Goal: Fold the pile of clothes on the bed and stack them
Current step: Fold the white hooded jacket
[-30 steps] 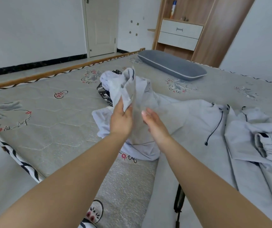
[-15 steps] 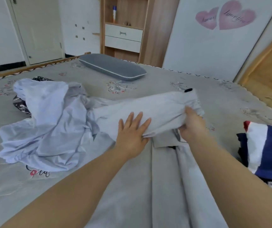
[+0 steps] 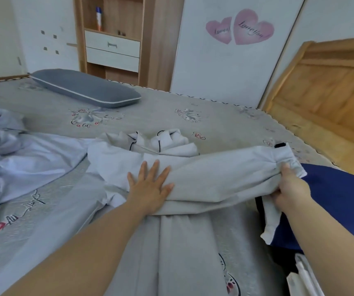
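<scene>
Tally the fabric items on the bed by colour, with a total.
Light grey jacket, pressed by the left hand and gripped at the cuff by the right hand: 1
Pale lilac crumpled garment: 1
Navy blue item: 1
Grey pillow: 1
Total: 4
</scene>
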